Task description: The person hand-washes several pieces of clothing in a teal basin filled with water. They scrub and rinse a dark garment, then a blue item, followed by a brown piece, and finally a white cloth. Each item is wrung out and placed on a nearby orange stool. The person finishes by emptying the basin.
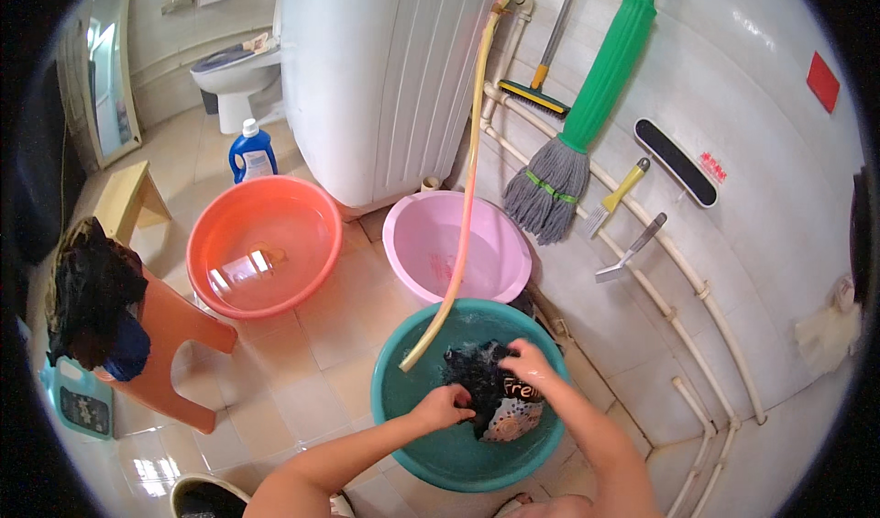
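Note:
A black garment [490, 392] with pale lettering and a light, dotted print lies wet and bunched in a teal basin [384, 435] of water. My left hand [443, 407] is closed on its left edge, fingertips pressed together. My right hand [528, 363] grips the upper right part, with the fingers curled into the cloth. A pale yellow hose [472, 151] hangs from a tap at the top, and its end rests over the basin's far left side, near the garment.
Beyond the basin stand a pink basin [408, 252] and an orange basin [200, 280] of water. A blue detergent bottle [252, 154] is behind them. Dark clothes [96, 289] lie on an orange stool [179, 344] at left. A mop [550, 188] and brushes hang along the right wall.

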{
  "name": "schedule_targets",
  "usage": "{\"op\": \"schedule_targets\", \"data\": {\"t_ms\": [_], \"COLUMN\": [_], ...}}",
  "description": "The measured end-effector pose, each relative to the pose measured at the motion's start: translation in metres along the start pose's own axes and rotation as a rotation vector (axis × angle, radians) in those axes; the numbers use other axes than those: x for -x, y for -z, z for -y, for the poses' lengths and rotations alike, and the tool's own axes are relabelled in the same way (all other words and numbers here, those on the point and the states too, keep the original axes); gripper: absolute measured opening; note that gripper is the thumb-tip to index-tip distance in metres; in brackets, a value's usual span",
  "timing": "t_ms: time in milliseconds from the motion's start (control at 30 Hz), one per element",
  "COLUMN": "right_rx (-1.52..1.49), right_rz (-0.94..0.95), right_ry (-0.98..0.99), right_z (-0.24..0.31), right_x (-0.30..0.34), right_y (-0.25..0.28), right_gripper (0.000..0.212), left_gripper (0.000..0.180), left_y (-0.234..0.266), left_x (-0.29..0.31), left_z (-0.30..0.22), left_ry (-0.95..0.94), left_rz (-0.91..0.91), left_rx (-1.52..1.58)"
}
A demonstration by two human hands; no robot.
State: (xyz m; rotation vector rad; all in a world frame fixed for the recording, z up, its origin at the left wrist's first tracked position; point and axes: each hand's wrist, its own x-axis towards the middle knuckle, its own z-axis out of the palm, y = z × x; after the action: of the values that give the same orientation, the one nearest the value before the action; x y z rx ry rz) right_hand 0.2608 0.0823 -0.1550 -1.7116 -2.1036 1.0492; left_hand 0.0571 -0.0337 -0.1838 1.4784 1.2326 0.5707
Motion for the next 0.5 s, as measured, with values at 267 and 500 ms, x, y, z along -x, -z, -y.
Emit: {"op": "schedule_targets", "data": {"t_ms": [267, 500], "right_rx": [-0.930, -1.091], "right_rz": [-0.179, -0.340], "right_ry": [0.062, 0.207], "right_z": [0.192, 0.214], "right_x": [0.082, 0.099], "right_y": [0.109, 0.142], "right_gripper": [0.038, 0.029], "left_gripper": [0.140, 0.076], "left_y": [-0.010, 0.000], "left_x": [-0.025, -0.046], "left_z": [-0.023, -0.021], "left_ry": [-0.229, -0.256], "left_rz": [-0.252, -0.059], "left_rx": [0.015, 0.566]}}
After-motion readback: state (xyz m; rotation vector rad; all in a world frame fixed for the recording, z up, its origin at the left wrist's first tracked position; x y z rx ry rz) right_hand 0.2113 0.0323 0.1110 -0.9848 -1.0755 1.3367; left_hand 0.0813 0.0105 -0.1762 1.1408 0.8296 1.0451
